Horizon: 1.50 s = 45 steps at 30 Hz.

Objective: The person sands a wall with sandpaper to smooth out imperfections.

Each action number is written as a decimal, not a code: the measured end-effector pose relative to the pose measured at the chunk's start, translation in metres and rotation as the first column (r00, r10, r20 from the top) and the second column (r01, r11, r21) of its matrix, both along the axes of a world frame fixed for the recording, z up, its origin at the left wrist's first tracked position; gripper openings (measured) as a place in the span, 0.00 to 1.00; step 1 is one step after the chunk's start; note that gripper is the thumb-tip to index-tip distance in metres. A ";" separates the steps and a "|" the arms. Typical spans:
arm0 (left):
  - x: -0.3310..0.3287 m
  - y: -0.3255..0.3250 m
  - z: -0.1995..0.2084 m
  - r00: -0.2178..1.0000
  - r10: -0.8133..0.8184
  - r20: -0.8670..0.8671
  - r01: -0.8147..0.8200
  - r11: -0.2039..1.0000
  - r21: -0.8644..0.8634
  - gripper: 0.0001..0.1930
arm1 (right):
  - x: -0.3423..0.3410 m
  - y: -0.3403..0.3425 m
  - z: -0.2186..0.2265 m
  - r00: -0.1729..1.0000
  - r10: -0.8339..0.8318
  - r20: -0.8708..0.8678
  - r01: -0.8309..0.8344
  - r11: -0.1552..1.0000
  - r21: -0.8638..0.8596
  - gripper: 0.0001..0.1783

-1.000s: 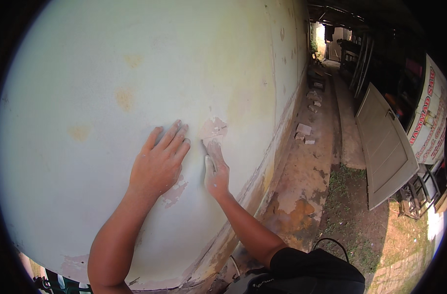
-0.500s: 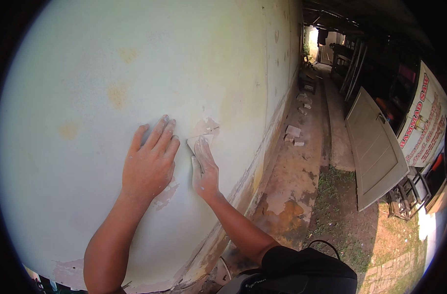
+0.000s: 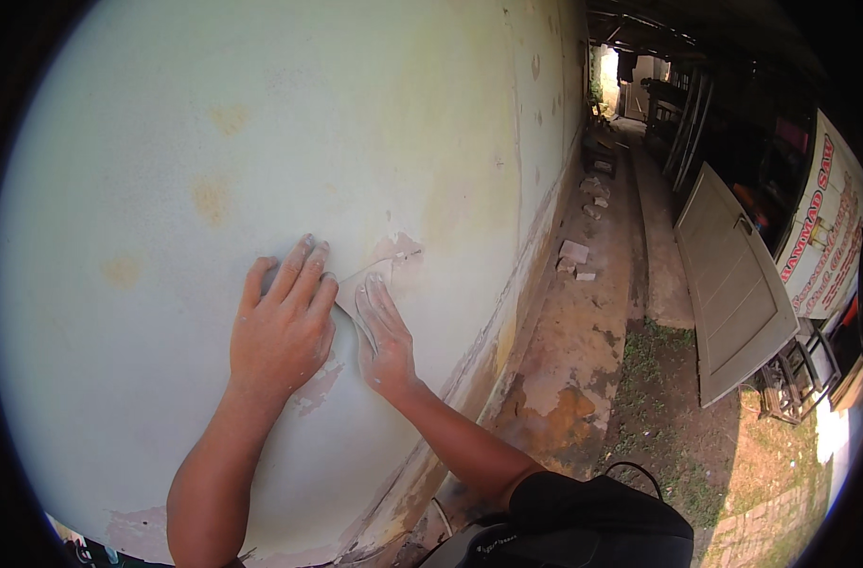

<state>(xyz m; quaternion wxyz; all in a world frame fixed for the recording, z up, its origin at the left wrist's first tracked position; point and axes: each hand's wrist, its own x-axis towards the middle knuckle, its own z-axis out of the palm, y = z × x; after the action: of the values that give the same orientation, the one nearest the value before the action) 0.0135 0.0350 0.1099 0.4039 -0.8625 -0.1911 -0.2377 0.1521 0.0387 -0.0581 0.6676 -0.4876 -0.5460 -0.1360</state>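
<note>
A pale green, dusty wall (image 3: 147,379) fills the left and middle of the head view. My left hand (image 3: 282,336) lies on it with fingers apart, holding nothing visible. Just right of that, my right hand (image 3: 386,346) presses a thin pale sheet (image 3: 352,290), which looks like sandpaper, against the wall. One corner of the sheet shows beyond the fingertips; the rest is partly hidden by the hand. White dust coats the fingers of both hands. A peeled pinkish patch (image 3: 409,267) touches the sheet's upper right, and another peeled patch (image 3: 320,390) shows below, between my wrists.
Yellowish stains (image 3: 210,199) mark the wall at left. Along its foot runs a worn concrete walkway (image 3: 554,360) with broken white chunks (image 3: 573,253) on it. To the right, a pale door panel (image 3: 737,289) leans near a printed banner (image 3: 824,232) and metal frames (image 3: 786,383).
My right hand has slid a little left and down with the sheet, nearer my left hand. More of the sheet's corner shows. My left hand stays on the wall; the view has shifted slightly.
</note>
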 end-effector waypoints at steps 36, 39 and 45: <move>0.000 0.004 -0.006 0.998 -0.058 0.022 0.060 0.995 -0.082 0.12 | -0.042 0.021 -0.073 0.925 0.011 -0.379 -0.084 0.980 -0.178 0.32; 0.009 0.003 -0.008 0.999 -0.048 -0.009 0.047 0.997 -0.059 0.12 | 0.035 0.065 -0.051 0.831 -0.052 -0.554 -0.049 0.985 -0.167 0.36; 0.020 -0.004 0.000 0.999 0.031 -0.015 -0.031 1.000 0.002 0.12 | 0.124 0.093 -0.031 0.741 -0.015 -0.672 -0.166 0.965 -0.204 0.40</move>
<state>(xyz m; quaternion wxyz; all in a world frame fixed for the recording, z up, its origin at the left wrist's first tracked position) 0.0338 0.0312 0.1099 0.4096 -0.8608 -0.2015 -0.2252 0.2760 0.1319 -0.0889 0.7564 -0.5614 -0.3029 0.1448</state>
